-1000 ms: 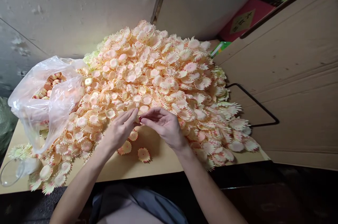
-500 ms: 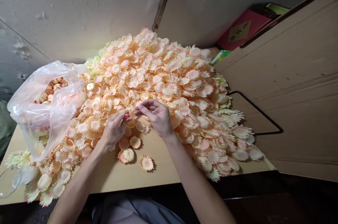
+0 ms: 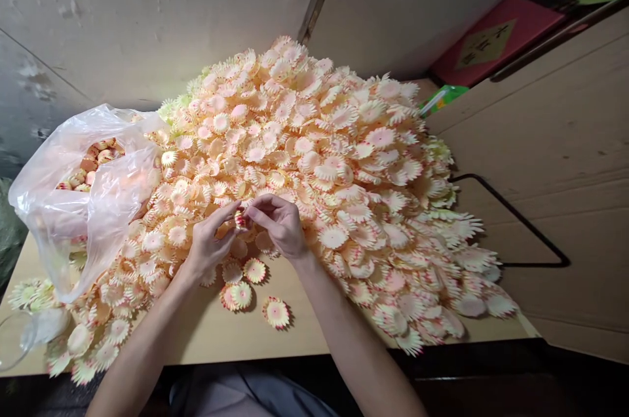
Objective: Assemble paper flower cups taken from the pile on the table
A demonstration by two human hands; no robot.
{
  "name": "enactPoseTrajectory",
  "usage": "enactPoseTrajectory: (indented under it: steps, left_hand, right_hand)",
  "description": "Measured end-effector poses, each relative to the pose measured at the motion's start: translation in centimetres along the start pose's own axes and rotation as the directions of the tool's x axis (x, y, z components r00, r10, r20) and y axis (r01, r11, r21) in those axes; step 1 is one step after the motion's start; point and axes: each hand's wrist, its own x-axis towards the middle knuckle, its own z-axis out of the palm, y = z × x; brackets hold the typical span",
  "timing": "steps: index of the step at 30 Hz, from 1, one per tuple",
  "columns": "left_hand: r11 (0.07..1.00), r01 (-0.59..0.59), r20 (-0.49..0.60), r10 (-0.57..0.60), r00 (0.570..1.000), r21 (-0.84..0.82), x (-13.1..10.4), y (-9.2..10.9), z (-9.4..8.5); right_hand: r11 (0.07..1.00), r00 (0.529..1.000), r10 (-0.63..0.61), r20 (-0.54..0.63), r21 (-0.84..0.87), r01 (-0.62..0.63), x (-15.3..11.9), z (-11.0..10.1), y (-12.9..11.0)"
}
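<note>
A small red-and-cream flower piece [image 3: 240,218] is pinched in the fingertips of my left hand [image 3: 212,240]. My right hand [image 3: 279,225] is closed at the same piece, its thumb and forefinger touching the right side; whether it holds anything more is hidden. Both hands are above the front of a big heap of pale pink and cream flower discs [image 3: 295,122]. Below them, several loose discs lie on the table, among them a red-edged one [image 3: 276,313] set apart near the front edge.
A translucent plastic bag [image 3: 111,200] of small rolled pieces stands at the left, by a clear round container [image 3: 17,338]. Cardboard [image 3: 550,161] rises at the right, with a bent black rod [image 3: 521,217] before it. A red box [image 3: 496,43] is behind.
My hands have come together, and the red-and-cream piece now shows between them. The view has shifted, so the heap's right side and the red box appear farther right.
</note>
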Motion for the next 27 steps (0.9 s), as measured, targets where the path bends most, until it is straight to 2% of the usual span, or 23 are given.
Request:
enactPoseTrajectory:
  steps: [6, 12, 18, 23, 27]
  left_hand:
    - [0.992, 0.027, 0.042, -0.022, 0.999, -0.121, 0.3, 0.2, -0.1]
    - [0.982, 0.001, 0.033, 0.006, 0.999, -0.187, 0.6, 0.4, -0.6]
    - [0.974, 0.088, 0.051, -0.079, 0.996, -0.21, 0.5, 0.4, -0.6]
    - [0.958, 0.087, 0.088, -0.065, 0.994, -0.274, 0.7, 0.4, -0.7]
    - [0.946, 0.097, 0.121, -0.062, 0.991, -0.311, 0.8, 0.3, -0.7]
  right_hand:
    - [0.991, 0.994, 0.092, 0.066, 0.091, -0.098, 0.0, -0.2, -0.3]
    - [0.98, 0.986, 0.138, 0.09, 0.134, -0.149, 0.1, -0.6, -0.3]
    - [0.979, 0.983, 0.145, 0.116, 0.128, -0.16, 0.0, -1.2, 0.0]
    - [0.977, 0.974, 0.149, 0.173, 0.126, -0.172, 0.0, -1.3, -0.5]
    - [0.976, 0.972, 0.169, 0.165, 0.106, -0.188, 0.0, -1.2, -0.9]
